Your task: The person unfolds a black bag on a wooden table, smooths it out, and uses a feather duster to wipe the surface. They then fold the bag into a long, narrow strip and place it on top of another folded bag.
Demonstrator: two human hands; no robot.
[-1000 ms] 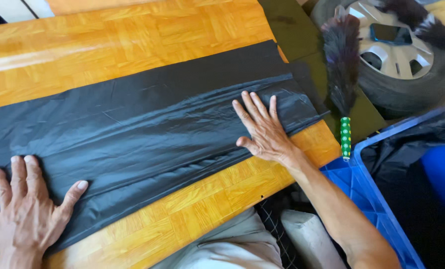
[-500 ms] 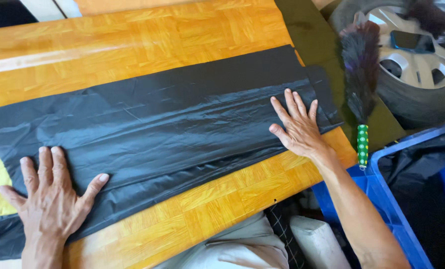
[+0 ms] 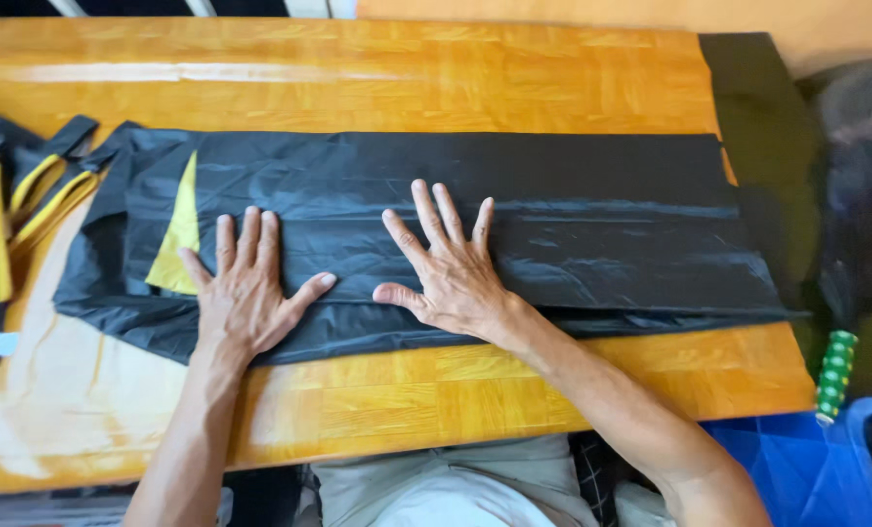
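A long black plastic bag [image 3: 573,215] lies flat and folded lengthwise across a wooden table [image 3: 377,88]. A yellow patch [image 3: 176,239] shows at its left end. My left hand [image 3: 246,293] presses flat on the bag beside that patch, fingers spread. My right hand [image 3: 446,268] lies flat on the bag's middle, fingers apart. The two thumbs nearly meet. Neither hand grips anything.
More black material with yellow straps [image 3: 26,195] lies at the table's left end. A green-and-white handle [image 3: 834,376] stands off the right edge above a blue crate [image 3: 797,468]. A dark cloth [image 3: 758,98] covers the table's right end.
The view has shifted left. My right hand slid left along the bag from its right end to the middle. My left hand now rests next to the yellow patch.
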